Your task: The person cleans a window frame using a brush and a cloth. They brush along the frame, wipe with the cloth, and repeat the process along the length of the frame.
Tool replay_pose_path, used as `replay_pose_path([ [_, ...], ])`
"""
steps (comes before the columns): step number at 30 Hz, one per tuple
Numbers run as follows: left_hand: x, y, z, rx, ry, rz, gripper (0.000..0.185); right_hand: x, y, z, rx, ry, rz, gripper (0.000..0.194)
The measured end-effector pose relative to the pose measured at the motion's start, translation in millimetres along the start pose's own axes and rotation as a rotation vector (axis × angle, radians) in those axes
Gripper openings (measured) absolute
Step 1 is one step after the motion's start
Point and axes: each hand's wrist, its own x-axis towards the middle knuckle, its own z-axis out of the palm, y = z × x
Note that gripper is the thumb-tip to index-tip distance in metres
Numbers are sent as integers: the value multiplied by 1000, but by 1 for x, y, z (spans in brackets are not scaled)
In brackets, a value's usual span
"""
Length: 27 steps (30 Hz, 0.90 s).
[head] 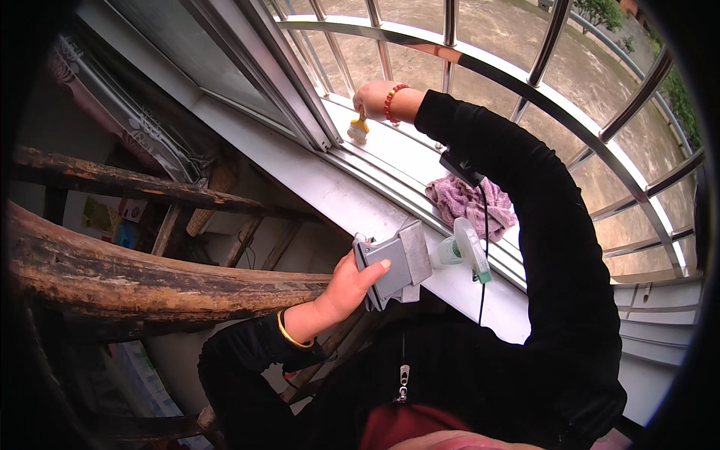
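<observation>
My right hand [377, 100], wearing a red bead bracelet, reaches out over the window sill. It grips a small brush [358, 128] with a yellow handle and pale bristles. The bristles point down at the white sill ledge [388, 147], close to the end of the sliding window frame [304, 107]. Over the inner sill, my left hand [351, 281] holds a grey plastic tool [394, 267] with flat panels, thumb on top. What the fingers beneath it do is hidden. Just right of this tool is a translucent plastic bottle [464, 250] with a green tip.
A crumpled pink towel [472, 205] lies on the ledge by the window track. Metal railing bars [450, 22] curve around outside. A black cable [485, 225] hangs from my right sleeve. Left and below, a worn wooden beam [140, 264] runs beside the sill.
</observation>
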Motion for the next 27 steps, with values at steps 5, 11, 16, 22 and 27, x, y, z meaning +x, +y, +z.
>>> replay_pose_path([
  [5, -2, 4, 4, -67, -16, -18, 35, 73, 2, 27, -141, 56, -89, 18],
  [11, -1, 9, 4, -40, -6, -26, 32, 92, -3, 44, -209, 57, 44, 15],
  [16, -1, 13, 4, 7, -40, -43, 33, 93, 8, 6, -55, 404, 110, 15],
  [22, 1, 13, 7, 60, 11, -19, 33, 106, 14, 27, 327, 103, 60, 29],
  [27, 0, 16, 9, 33, 10, -63, 34, 122, 7, 85, 814, 61, 253, 21],
])
